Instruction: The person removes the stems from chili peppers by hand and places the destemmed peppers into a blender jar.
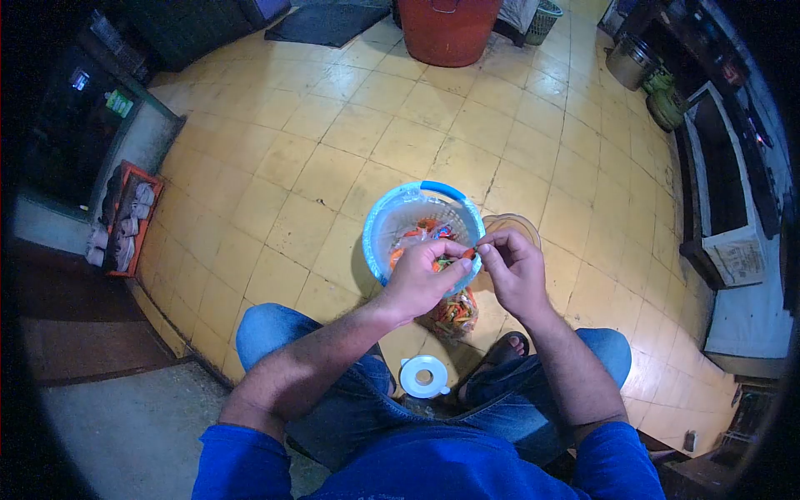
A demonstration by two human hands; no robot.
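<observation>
While yellow floor tiles (333, 175) cover most of the room, a red bin (446, 37) stands at the far side and a shoe rack (137, 221) at the left, with the person's knees spread around a blue basket (376, 218). A small red pepper (468, 254) is between the two hands, above the basket's right rim: the left hand (423, 271) holds it between thumb and forefinger, and the right hand (518, 271) pinches its dark end with fingertips pressed together. A bag of peppers (456, 316) rests just on the near side of the basket. The hands hide some basket contents and part of a bowl (527, 223); whether the left palm holds more is hard to tell.
</observation>
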